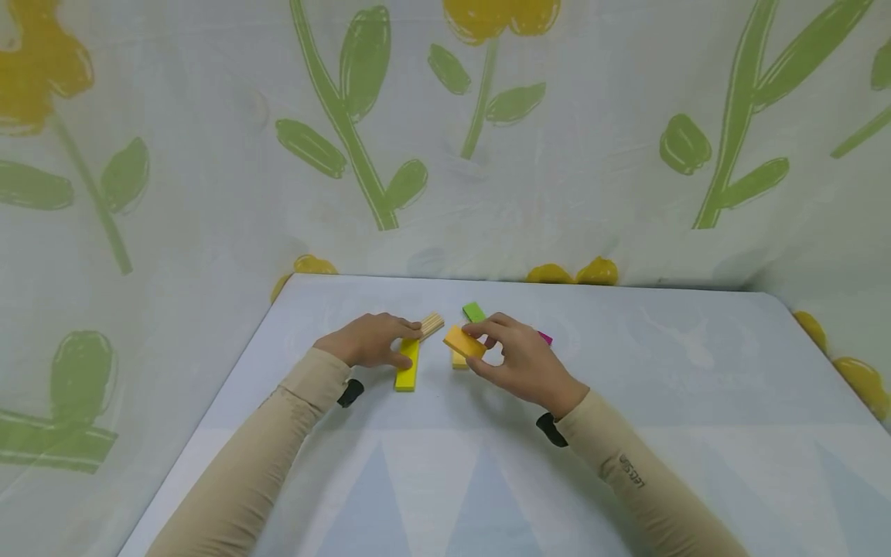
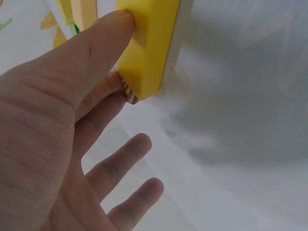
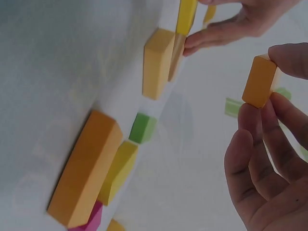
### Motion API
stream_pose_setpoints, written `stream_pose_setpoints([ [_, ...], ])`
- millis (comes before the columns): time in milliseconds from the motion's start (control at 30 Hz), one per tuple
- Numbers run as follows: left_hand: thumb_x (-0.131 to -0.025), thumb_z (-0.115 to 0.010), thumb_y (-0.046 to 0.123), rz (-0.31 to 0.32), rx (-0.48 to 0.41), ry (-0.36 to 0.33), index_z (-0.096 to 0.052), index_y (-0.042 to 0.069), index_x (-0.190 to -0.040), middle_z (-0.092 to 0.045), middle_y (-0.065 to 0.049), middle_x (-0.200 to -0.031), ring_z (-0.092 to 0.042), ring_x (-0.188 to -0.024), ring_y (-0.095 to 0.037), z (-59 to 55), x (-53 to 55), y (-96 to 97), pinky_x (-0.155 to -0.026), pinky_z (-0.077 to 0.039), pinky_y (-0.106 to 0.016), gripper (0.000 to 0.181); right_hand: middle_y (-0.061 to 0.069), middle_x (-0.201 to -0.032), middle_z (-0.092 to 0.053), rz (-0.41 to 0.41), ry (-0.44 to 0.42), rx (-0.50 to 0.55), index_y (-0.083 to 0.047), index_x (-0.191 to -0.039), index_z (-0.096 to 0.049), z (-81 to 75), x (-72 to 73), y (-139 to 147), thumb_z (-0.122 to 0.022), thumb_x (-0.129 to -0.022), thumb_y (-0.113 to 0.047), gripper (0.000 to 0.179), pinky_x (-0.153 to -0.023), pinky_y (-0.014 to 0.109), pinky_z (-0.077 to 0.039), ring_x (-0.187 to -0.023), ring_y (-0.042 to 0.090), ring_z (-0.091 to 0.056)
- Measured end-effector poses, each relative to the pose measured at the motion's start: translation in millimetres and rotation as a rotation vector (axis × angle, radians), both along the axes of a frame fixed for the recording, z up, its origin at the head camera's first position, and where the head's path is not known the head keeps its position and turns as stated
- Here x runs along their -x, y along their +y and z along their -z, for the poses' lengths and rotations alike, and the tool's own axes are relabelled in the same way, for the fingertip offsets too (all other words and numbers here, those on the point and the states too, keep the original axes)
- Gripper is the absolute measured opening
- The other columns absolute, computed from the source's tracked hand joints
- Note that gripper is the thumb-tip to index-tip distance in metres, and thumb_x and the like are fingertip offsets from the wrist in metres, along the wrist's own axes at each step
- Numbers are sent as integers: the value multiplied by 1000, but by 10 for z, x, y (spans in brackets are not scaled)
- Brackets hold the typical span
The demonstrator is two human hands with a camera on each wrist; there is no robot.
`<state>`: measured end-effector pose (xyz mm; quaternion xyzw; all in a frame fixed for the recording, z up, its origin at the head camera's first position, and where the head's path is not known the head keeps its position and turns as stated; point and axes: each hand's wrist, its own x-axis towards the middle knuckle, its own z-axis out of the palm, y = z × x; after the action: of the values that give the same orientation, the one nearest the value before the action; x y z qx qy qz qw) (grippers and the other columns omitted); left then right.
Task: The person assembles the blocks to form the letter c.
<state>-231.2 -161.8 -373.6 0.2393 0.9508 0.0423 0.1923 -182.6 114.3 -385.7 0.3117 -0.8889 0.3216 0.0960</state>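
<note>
In the head view my right hand (image 1: 518,357) pinches an orange wooden block (image 1: 459,341) between thumb and fingertips, raised over the table. A pale wooden block (image 1: 459,361) shows partly beneath it. My left hand (image 1: 372,340) grips a yellow block (image 1: 407,370), which lies lengthwise on the tabletop. The left wrist view shows the thumb (image 2: 113,29) on its face, two fingers at its end, and the others spread out. A striped wooden piece (image 1: 432,325) touches the far end of the yellow block, right by the left fingertips.
Beyond the right hand lie a green block (image 1: 474,312) and a magenta block (image 1: 545,338). A long orange block (image 3: 86,168) and another yellow block (image 3: 118,173) appear in the right wrist view. Flower-print cloth (image 1: 557,170) hangs behind the white table (image 1: 661,363).
</note>
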Motion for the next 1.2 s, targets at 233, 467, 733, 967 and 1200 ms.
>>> stream_pose_setpoints([
  [233,-92,-76,37,11,-20,9,-51,23,-151,-43,5,-158,-39,-145,-29,1,-18,-6,-117,-34,-52,65,-5,-113,-66,-47,-57,-13,-16,-126,-71,52,-59,-98,-81,-88,-23,40,-65,22,-54,-93,21,-66],
  [467,-92,-76,37,17,-20,19,-53,22,-150,-44,4,-157,-39,-145,-29,14,-11,-22,-117,-34,-53,63,-3,-117,-68,-77,-44,-51,-16,-126,-71,92,-72,-155,-81,-88,-25,41,-72,22,-56,-93,16,-67],
  [733,-93,-75,37,12,-29,16,-53,22,-150,-43,4,-158,-38,-145,-30,4,11,-31,-117,-32,-55,63,-4,-118,-65,-103,-108,-113,-17,-126,-70,129,-109,-246,-79,-89,-27,39,-77,21,-56,-94,12,-64],
  [967,-92,-76,36,36,-34,28,-53,21,-150,-44,2,-157,-40,-144,-30,-1,22,-23,-117,-34,-54,64,-6,-116,-67,-143,-130,-162,-17,-124,-71,168,-177,-314,-79,-89,-23,37,-80,22,-56,-92,10,-63],
  [1200,-93,-75,37,33,-27,19,-52,21,-150,-43,3,-158,-39,-145,-31,13,9,-11,-117,-34,-54,64,-4,-110,-67,-170,-172,-220,-15,-124,-73,230,-212,-387,-80,-89,-25,37,-80,22,-55,-90,9,-62],
])
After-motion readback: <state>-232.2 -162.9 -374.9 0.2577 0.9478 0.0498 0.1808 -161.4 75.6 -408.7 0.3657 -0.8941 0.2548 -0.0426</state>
